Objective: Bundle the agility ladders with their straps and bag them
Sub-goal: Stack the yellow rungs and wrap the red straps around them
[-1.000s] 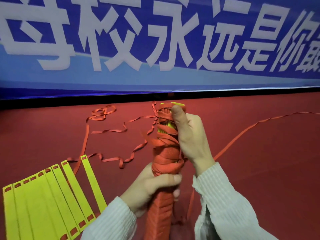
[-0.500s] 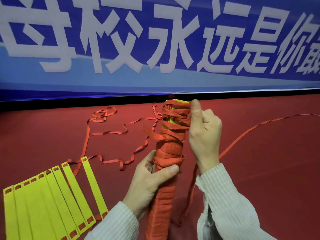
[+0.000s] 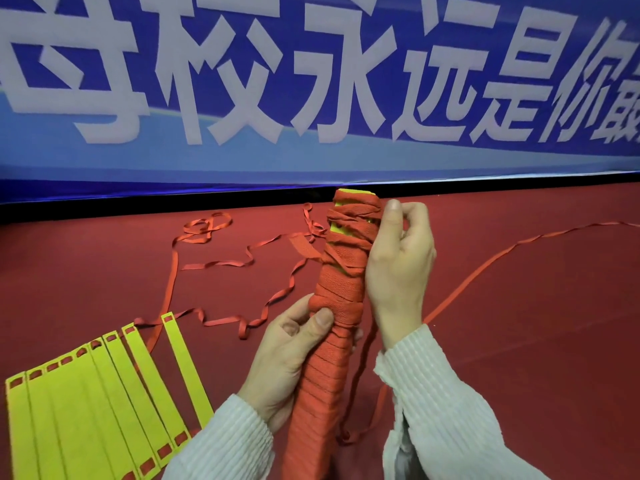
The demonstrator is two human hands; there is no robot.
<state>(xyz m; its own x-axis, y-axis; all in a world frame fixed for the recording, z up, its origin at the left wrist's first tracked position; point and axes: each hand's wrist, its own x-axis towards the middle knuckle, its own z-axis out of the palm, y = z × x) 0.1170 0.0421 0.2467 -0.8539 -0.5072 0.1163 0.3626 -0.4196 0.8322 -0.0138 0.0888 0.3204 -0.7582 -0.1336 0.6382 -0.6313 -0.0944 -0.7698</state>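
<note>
A ladder bundle [image 3: 332, 341], yellow rungs wound tightly in orange strap, stands upright in the middle of the view. My left hand [image 3: 287, 355] grips its middle, thumb across the front. My right hand [image 3: 398, 261] is against the bundle's upper right side, fingers curled and pinching the strap near the top. A second ladder [image 3: 93, 403] lies flat at lower left, its yellow rungs fanned out side by side. Its loose orange strap [image 3: 221, 265] trails across the red floor behind it. No bag is in view.
The red floor [image 3: 519, 341] stretches to the right, crossed by one long orange strap [image 3: 485, 268]. A blue banner [image 3: 311, 81] with large white characters stands along the back edge.
My right hand has moved from the front of the bundle's top round to its right side. My left hand has loosened and shifted its grip slightly on the bundle's middle.
</note>
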